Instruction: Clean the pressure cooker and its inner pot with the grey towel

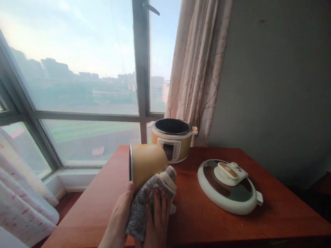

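Big window (74,60); curtain (197,66); grey wall (281,78)

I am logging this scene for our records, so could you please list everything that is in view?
inner pot: one, yellow-tan, tipped on its side above the near left part of the table, mouth facing left
cloth: one, grey and white, pressed against the inner pot's outside
cooker base: one, yellow and white, open and upright at the back of the table by the window
cooker lid: one, white with a dark brown top, lying flat on the table to the right
table: one, reddish-brown wood
curtain: one, pale with a branch pattern, behind the cooker base
window: large, dark frame, at left
left hand: holds the inner pot's rim
right hand: holds the cloth against the pot
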The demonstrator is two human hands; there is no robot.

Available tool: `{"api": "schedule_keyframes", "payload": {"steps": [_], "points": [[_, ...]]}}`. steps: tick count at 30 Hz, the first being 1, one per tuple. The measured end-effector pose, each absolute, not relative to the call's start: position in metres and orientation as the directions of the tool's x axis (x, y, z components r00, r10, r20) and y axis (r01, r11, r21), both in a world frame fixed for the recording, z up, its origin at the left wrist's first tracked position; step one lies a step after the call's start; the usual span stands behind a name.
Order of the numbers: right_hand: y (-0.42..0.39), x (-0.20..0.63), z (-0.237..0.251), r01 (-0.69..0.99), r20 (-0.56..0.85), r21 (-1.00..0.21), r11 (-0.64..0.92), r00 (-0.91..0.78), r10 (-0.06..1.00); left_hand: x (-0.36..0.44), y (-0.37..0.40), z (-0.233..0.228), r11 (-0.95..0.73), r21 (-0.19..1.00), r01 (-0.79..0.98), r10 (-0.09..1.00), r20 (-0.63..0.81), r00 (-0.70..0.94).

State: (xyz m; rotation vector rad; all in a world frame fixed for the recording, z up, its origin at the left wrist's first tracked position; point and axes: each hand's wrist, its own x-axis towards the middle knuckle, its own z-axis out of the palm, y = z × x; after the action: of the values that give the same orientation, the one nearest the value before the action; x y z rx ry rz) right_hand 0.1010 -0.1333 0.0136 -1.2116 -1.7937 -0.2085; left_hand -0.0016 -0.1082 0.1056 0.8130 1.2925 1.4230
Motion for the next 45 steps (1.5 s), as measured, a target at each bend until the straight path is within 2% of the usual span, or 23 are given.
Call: {"api": "schedule_keyframes", "payload": {"steps": [4, 6, 9, 13, 15, 19, 24, 28, 32, 38, 42, 45], "points": [[-0.121, 0.111, 0.049, 0.795, 0.788, -0.279, 0.538, -0.131, 0.602, -0.003, -0.108, 0.11, 0.08, 0.958, -0.275, 0.964, -0.144, -0.222], [-0.112, 0.116, 0.076, 0.781, 0.789, -0.29, 0.553, -0.132, 0.601, -0.002, -0.107, 0.114, 0.051, 0.964, -0.259, 0.964, -0.115, -0.238], [-0.092, 0.12, 0.121, 0.762, 0.743, -0.368, 0.533, -0.104, 0.662, 0.003, -0.107, 0.116, -0.017, 0.971, -0.237, 0.955, -0.054, -0.291], [-0.062, 0.122, 0.17, 0.746, 0.611, -0.431, 0.507, -0.172, 0.773, 0.006, -0.105, 0.11, 0.021, 0.961, -0.274, 0.972, -0.084, -0.221], [-0.048, 0.123, 0.184, 0.741, 0.563, -0.439, 0.507, -0.214, 0.799, 0.004, -0.103, 0.102, -0.025, 0.976, -0.214, 0.976, -0.022, -0.215], [-0.026, 0.121, 0.195, 0.725, 0.508, -0.463, 0.51, -0.254, 0.823, -0.004, -0.105, 0.077, -0.201, 0.978, 0.061, 0.966, 0.208, -0.155], [-0.008, 0.114, 0.197, 0.716, 0.499, -0.475, 0.512, -0.26, 0.827, -0.018, -0.109, 0.04, -0.32, 0.887, 0.332, 0.918, 0.377, -0.122], [-0.007, 0.112, 0.191, 0.715, 0.54, -0.464, 0.523, -0.239, 0.807, -0.019, -0.107, 0.029, -0.325, 0.861, 0.392, 0.909, 0.399, -0.123], [-0.016, 0.115, 0.176, 0.718, 0.606, -0.438, 0.542, -0.21, 0.767, -0.013, -0.108, 0.033, -0.287, 0.893, 0.346, 0.928, 0.349, -0.131], [-0.042, 0.119, 0.133, 0.734, 0.732, -0.322, 0.599, -0.208, 0.649, -0.013, -0.104, 0.037, -0.201, 0.946, 0.255, 0.914, 0.274, -0.298], [-0.066, 0.12, 0.091, 0.731, 0.78, -0.243, 0.637, -0.243, 0.577, -0.018, -0.098, 0.06, -0.169, 0.978, 0.12, 0.93, 0.199, -0.308], [-0.081, 0.126, 0.066, 0.72, 0.78, -0.162, 0.675, -0.325, 0.535, -0.021, -0.097, 0.086, -0.08, 0.996, -0.036, 0.947, 0.064, -0.315]]}}
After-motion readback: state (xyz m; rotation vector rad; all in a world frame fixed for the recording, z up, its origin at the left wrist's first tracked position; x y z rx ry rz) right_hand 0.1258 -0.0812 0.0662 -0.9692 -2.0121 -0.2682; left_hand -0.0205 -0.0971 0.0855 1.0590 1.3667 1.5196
